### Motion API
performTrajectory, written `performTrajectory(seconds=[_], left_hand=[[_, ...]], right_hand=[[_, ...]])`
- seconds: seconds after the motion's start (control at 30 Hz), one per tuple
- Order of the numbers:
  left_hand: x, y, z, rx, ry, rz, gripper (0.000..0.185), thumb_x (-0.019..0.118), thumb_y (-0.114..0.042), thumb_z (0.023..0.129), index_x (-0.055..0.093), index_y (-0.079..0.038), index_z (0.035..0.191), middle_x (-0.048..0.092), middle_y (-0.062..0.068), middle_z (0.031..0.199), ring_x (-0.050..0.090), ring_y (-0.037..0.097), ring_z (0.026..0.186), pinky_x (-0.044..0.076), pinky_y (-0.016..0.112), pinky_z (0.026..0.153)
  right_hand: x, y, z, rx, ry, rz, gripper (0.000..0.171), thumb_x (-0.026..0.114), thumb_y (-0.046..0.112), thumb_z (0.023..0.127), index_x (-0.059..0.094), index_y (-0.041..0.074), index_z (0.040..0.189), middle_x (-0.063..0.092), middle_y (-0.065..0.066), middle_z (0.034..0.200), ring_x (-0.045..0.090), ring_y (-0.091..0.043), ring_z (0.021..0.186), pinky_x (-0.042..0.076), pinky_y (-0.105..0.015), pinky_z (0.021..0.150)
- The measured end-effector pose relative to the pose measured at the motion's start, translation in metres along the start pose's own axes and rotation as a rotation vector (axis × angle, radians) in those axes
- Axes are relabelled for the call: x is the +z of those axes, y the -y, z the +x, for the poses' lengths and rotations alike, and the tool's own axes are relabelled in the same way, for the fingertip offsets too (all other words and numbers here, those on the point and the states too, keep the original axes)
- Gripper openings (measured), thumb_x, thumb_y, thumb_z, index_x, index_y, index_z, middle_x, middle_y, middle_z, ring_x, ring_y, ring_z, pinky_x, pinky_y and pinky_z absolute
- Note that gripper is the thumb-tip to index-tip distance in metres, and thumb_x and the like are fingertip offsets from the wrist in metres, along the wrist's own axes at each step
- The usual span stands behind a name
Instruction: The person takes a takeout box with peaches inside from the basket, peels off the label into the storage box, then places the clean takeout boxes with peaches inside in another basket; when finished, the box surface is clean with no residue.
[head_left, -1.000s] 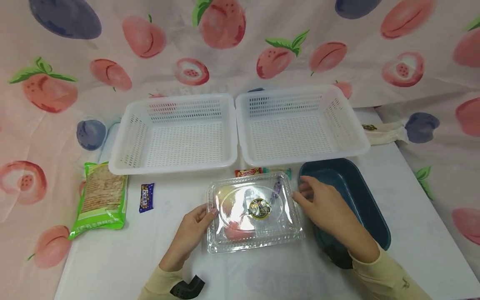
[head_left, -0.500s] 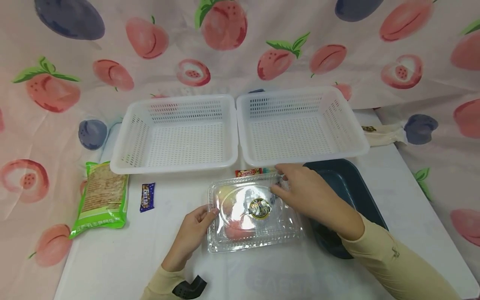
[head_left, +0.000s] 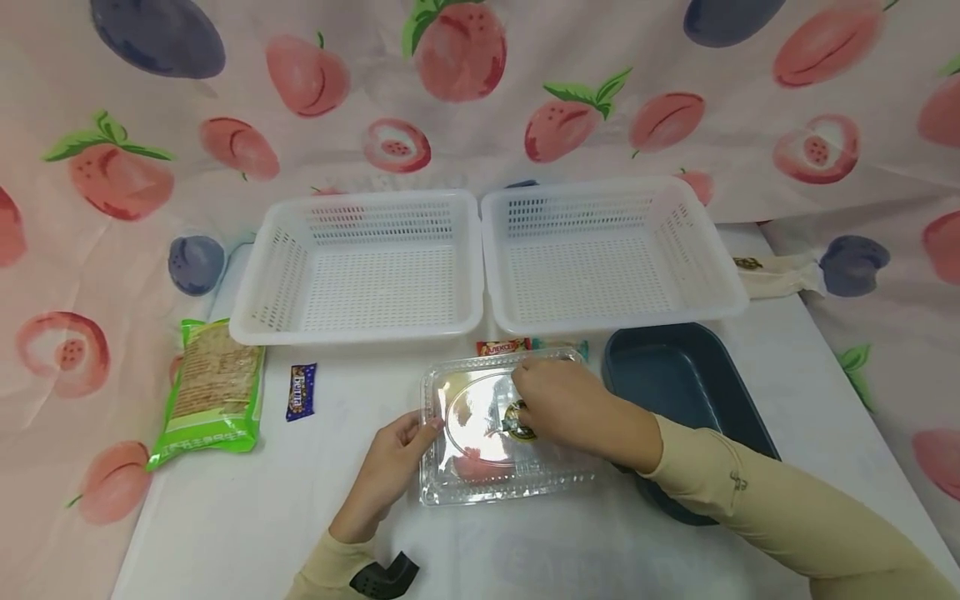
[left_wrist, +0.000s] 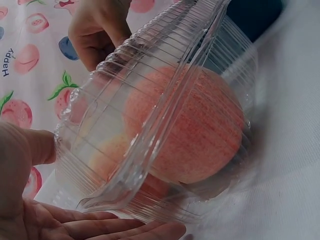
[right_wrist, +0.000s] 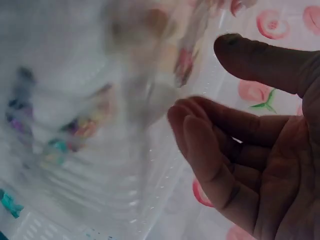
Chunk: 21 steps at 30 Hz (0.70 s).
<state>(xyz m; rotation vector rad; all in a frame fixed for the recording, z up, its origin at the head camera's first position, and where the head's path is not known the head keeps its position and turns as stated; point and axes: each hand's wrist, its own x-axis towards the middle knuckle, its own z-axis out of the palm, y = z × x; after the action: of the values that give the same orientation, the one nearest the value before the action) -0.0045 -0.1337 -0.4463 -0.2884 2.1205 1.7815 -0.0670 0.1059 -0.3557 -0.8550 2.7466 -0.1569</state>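
A clear plastic clamshell box (head_left: 480,477) lies on the white table in front of me, with reddish apples (left_wrist: 200,130) inside. My left hand (head_left: 405,440) holds its left edge, thumb on the rim and fingers (left_wrist: 105,229) under the base. My right hand (head_left: 542,390) reaches over the top, and its curled fingers (left_wrist: 95,35) grip the lid at the far edge. In the left wrist view the lid (left_wrist: 165,100) stands lifted off the base at an angle. The right wrist view is blurred, with thumb (right_wrist: 260,62) and fingers apart beside clear plastic.
Two white perforated baskets (head_left: 352,333) (head_left: 622,320) stand side by side behind the box. A dark blue tray (head_left: 675,375) sits at the right. A green cracker pack (head_left: 213,392) and a small blue candy bar (head_left: 300,392) lie left; wrapped sweets (head_left: 501,346) lie behind the box.
My right hand has moved from the box's right side, by the blue tray, leftward onto the lid's far edge. The left hand stays on the left edge.
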Motion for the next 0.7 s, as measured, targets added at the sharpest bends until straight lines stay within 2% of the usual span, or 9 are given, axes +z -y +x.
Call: performTrajectory(seconds=[0.1,0.33,0.53,0.7], left_hand=[[0.001,0.0,-0.001,0.006,-0.005,0.009,0.051,0.063,-0.028,0.106,0.057,0.01,0.14,0.078,0.017,0.108,0.075,0.02,0.092,0.06,0.024,0.078],[0.001,-0.001,-0.001,0.002,-0.016,0.03,0.05,0.065,-0.029,0.105,0.059,0.008,0.138,0.078,0.016,0.107,0.073,0.016,0.088,0.058,0.025,0.076],[0.001,-0.002,-0.002,0.012,-0.016,0.036,0.051,0.065,-0.03,0.105,0.058,0.009,0.137,0.078,0.017,0.109,0.073,0.017,0.088,0.058,0.026,0.075],[0.001,-0.001,-0.001,0.002,-0.016,0.046,0.049,0.065,-0.03,0.105,0.059,0.007,0.137,0.078,0.016,0.11,0.073,0.017,0.09,0.058,0.025,0.078]], right_hand=[[0.004,0.0,-0.002,-0.015,-0.02,-0.012,0.019,0.082,0.012,0.086,0.065,0.005,0.083,0.062,-0.003,0.08,0.057,-0.016,0.068,0.052,-0.035,0.059],[0.012,-0.001,-0.002,-0.025,-0.032,-0.026,0.016,0.081,0.008,0.086,0.066,0.003,0.087,0.063,-0.006,0.083,0.062,-0.022,0.072,0.054,-0.038,0.058],[0.017,0.001,-0.002,-0.009,-0.042,0.017,0.015,0.079,0.005,0.088,0.065,0.001,0.093,0.063,-0.006,0.084,0.063,-0.024,0.078,0.057,-0.041,0.065],[0.02,0.003,-0.001,0.005,-0.041,0.045,0.012,0.075,-0.001,0.09,0.063,0.002,0.09,0.062,-0.007,0.082,0.061,-0.024,0.077,0.057,-0.041,0.063]])
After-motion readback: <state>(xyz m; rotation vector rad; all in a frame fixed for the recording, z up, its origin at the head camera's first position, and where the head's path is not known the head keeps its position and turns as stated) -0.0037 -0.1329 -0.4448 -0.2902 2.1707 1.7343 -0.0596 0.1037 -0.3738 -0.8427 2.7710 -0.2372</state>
